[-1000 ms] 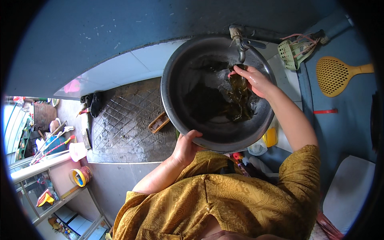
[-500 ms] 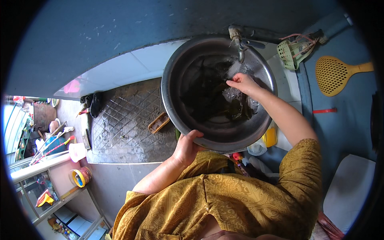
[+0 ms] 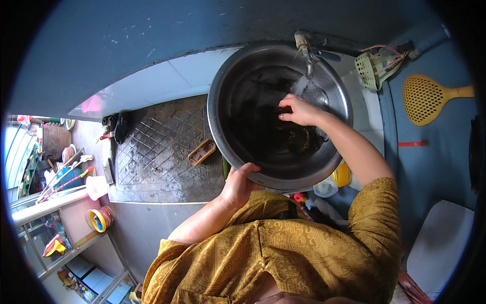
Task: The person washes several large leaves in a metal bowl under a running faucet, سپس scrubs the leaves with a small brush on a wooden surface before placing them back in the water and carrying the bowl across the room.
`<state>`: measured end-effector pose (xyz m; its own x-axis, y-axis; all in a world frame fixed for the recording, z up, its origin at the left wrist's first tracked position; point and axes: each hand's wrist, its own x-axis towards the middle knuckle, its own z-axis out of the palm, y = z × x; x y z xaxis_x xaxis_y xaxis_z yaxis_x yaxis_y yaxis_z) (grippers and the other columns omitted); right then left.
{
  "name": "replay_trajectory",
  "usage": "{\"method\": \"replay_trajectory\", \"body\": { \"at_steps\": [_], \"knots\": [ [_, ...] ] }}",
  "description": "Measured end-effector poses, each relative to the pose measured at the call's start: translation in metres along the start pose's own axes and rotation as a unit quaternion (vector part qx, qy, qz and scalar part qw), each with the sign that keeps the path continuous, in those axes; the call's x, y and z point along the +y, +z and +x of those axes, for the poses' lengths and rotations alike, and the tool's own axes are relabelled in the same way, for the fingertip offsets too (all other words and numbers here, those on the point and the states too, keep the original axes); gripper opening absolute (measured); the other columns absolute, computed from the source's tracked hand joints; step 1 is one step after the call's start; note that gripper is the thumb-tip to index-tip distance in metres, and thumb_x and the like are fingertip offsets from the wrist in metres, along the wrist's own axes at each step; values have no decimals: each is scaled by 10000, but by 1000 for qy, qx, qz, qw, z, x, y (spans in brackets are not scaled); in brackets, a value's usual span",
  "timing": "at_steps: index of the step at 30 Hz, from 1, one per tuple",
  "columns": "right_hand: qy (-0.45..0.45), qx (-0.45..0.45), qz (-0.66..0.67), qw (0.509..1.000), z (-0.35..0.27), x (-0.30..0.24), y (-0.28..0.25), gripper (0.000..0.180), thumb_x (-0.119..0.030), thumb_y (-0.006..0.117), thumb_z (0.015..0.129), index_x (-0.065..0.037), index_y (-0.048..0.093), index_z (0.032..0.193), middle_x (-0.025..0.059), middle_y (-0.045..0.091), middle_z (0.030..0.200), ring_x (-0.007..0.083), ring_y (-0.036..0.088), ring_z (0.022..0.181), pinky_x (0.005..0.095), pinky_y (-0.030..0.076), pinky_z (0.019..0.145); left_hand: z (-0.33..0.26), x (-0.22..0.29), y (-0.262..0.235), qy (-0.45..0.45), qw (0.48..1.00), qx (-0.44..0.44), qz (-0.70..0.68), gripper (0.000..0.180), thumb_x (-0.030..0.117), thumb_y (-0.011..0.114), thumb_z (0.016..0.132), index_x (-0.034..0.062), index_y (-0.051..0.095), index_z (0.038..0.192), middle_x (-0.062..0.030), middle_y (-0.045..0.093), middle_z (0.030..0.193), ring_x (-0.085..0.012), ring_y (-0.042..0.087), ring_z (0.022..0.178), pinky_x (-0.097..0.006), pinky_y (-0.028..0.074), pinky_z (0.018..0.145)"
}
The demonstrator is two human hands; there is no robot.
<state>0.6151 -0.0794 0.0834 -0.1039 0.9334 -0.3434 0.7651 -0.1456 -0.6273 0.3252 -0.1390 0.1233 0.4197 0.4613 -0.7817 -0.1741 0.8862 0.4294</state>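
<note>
A large round metal basin [image 3: 218, 133] stands beneath a tap [image 3: 306, 54], from which water runs into it. Dark water fills much of the basin, with dark leafy-looking stuff [image 3: 298, 138] in it that is hard to make out. My left hand [image 3: 237, 186] grips the near left rim, thumb on top and fingers hidden below. Inside the basin, just left of the falling stream, my right hand [image 3: 299, 111] is at the water's surface. Its fingers and thumb curl round something dark and brownish that I cannot make out.
A small oblong wooden-looking piece [image 3: 202, 152] lies on the wet, grooved slab [image 3: 152, 162] left of the basin. On the right wall hang a yellow perforated skimmer [image 3: 425, 100] and a pale green perforated holder [image 3: 368, 71]. A yellow container [image 3: 342, 175] sits under the basin's right side.
My right hand has shifted slightly left and lower, and its fingers have parted a little. The dark stuff beneath has moved in the water. My left hand keeps its grip on the rim.
</note>
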Motion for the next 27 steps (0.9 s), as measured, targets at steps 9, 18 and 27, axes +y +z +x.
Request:
{"method": "replay_trajectory", "body": {
  "at_steps": [9, 18, 27],
  "knots": [
    [-42, 154, 143, 977, -35, -28, -22, 207, -86, 634, 926, -9, 597, 1115, 98, 666, 998, 117, 596, 909, 273, 471, 839, -1, 2, 1, 1, 1000, -18, -2, 274, 56, 538, 874, -24, 514, 1136, -133, 639, 960, -253, 676, 822, -384, 612, 690],
    [-114, 308, 148, 933, -53, -62, -36, 153, -164, 598, 968, -48, 607, 1069, 71, 634, 781, 132, 596, 613, 306, 484, 585, -3, 3, 4, 1, 1000, -22, -21, 297, 37, 532, 866, -31, 494, 1152, -140, 632, 956, -255, 678, 787, -372, 617, 653],
    [98, 113, -196, 969, -21, -32, 25, 711, -595, 495, 931, -310, 234, 1528, 205, 151, 1588, 450, 81, 1467, 712, 110, 1092, -1, 1, 0, -15, 1000, -15, -6, 256, 74, 560, 860, 12, 517, 1104, -111, 617, 965, -243, 650, 833, -385, 591, 669]
  ]
}}
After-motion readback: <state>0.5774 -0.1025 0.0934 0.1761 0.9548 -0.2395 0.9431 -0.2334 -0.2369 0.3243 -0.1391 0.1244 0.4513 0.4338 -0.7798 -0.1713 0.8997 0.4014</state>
